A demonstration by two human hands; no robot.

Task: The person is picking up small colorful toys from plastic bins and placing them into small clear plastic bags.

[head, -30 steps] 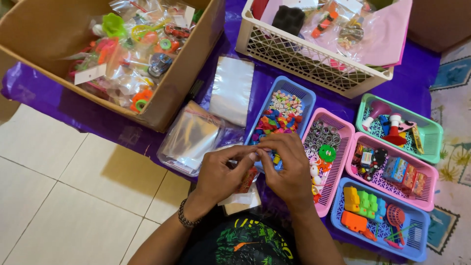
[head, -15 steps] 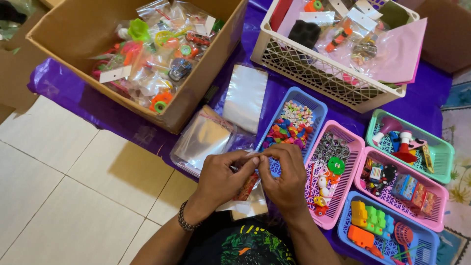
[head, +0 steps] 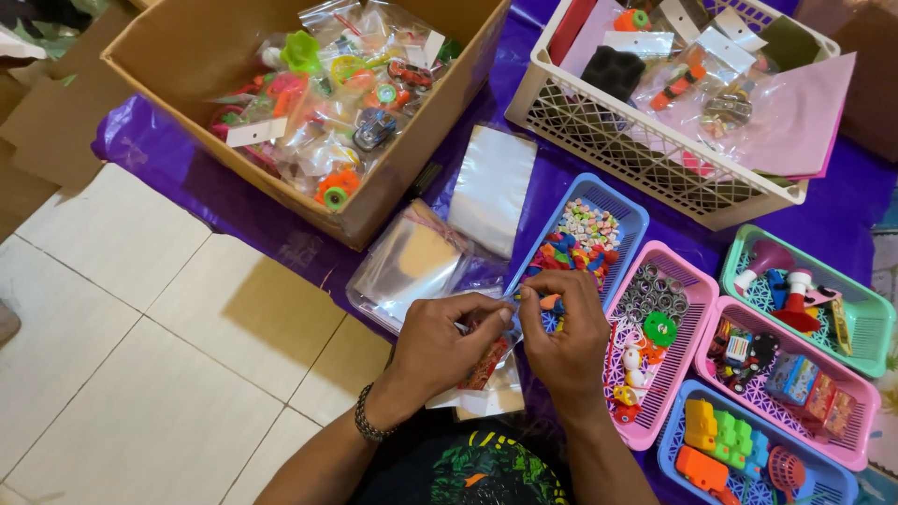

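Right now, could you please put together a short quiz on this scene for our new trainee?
1. True or false: both hands meet over a small clear bag.
2. Which tray lies just beyond the right hand? A) the blue tray of small colourful pieces, B) a green tray of rings, C) a yellow tray of cars.
3. Fill in: the cardboard box holds many filled clear ____.

Key:
1. True. The left hand and the right hand pinch it between them.
2. A.
3. Bags, each with small toys inside.
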